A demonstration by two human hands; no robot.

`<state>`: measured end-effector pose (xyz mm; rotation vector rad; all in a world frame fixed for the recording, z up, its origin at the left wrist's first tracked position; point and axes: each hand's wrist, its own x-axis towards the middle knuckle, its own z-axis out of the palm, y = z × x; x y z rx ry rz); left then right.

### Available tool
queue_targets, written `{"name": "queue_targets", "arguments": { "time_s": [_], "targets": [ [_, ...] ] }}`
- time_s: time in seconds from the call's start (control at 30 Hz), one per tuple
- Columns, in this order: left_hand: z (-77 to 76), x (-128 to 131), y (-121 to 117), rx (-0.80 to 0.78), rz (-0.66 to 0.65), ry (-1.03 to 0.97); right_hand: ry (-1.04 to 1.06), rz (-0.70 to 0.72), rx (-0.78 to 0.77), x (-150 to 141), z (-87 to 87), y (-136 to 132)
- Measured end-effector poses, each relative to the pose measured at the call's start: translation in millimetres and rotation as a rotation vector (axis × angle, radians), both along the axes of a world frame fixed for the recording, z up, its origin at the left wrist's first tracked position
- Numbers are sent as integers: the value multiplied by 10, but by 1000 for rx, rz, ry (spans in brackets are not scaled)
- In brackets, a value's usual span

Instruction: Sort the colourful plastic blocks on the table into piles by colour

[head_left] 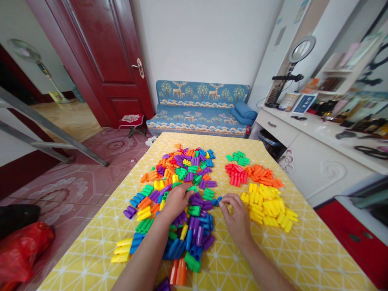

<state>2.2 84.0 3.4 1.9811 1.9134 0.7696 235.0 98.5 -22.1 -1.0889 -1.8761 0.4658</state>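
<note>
A big mixed heap of coloured plastic tube blocks (182,178) covers the middle of the yellow patterned tablecloth (303,250). My left hand (177,200) rests on the heap, fingers curled over a green block (192,188). My right hand (236,216) lies just right of the heap, its fingertips pinched at a small blue block (217,200). Sorted groups lie to the right: yellow blocks (268,206), orange blocks (263,174), red blocks (236,174) and green blocks (239,157).
A white cabinet (315,161) with a ring light (301,49) and clutter stands at the right. A blue sofa (200,109) is beyond the table, a red door (109,56) at the left, and a red bag (21,250) on the floor.
</note>
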Motion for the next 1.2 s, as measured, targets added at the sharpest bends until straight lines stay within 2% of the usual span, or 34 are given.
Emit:
{"name": "queue_targets", "arguments": {
  "time_s": [0.1, 0.2, 0.3, 0.4, 0.57, 0.63, 0.73, 0.83, 0.97, 1.03, 1.2],
  "targets": [
    [-14, -7, -3, 5, 28, -6, -86, -33, -114, -72, 13, 142],
    [-53, -19, 4, 20, 24, -12, -95, 40, -272, -205, -10, 185],
    [-82, -27, 12, 27, 32, -24, -3, 131, -276, -338, -31, 165],
    [-86, -27, 10, 33, 48, -64, 94, 130, -277, -407, -79, 165],
    [-90, -25, -7, 55, 23, -107, 234, 167, -417, -436, -199, 197],
    [-90, -28, -9, 63, 11, -97, 250, 156, -427, -432, -186, 199],
    [-73, -29, -9, 59, 10, -92, 243, 131, -456, -363, -67, 191],
    [-45, -22, -11, 34, 22, -89, 141, 165, -547, -215, 87, 162],
    [-34, -15, -11, 21, 41, -91, -169, 320, -641, -56, 238, 32],
    [-47, -19, -6, 26, 41, -96, -293, 345, -583, -51, 295, -65],
    [-76, -30, 4, 38, 27, -96, -463, 236, -419, -163, 357, -233]
  ]
}}
